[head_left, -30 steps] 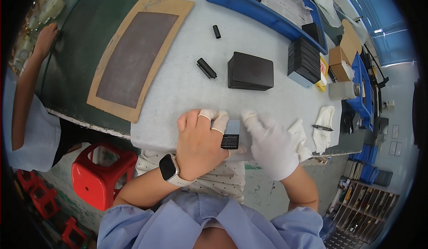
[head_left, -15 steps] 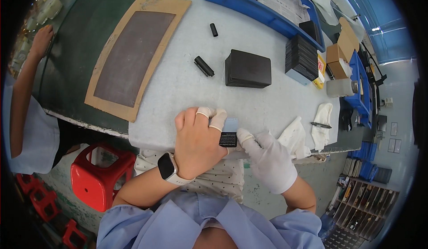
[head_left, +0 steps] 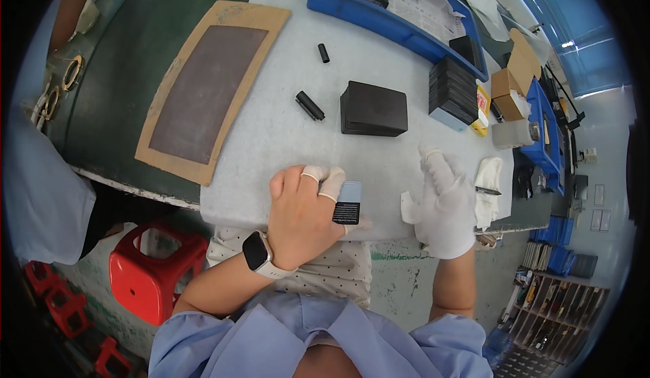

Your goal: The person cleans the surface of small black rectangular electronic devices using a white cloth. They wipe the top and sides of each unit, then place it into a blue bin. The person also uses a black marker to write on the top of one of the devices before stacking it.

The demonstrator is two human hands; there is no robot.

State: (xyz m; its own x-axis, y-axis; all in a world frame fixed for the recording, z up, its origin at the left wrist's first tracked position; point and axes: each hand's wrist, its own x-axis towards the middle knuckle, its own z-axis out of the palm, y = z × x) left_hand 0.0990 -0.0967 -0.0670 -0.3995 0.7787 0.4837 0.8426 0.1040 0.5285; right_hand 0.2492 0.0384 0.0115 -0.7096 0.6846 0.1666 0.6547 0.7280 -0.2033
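My left hand, with pale finger cots on some fingers and a watch at the wrist, is closed on a small flat light-blue and black card with white print. It holds this card over the near edge of the table. Off to the right, my right hand wears a white glove. Its fingers are stretched out and the thumb is apart, with nothing seen in them. Next to it lies a white cloth with a dark pen-like tool across it. Ahead is a stack of flat black pieces.
A black marker and its cap lie left of the stack. A brown-bordered dark sheet is farther left. At the back right stand a blue tray, a row of black pieces and a jar. Red stool below left.
My right hand has left the card, moved right and forward, and opened over the cloth. My left hand has stayed on the card. The person at the left has shifted forward.
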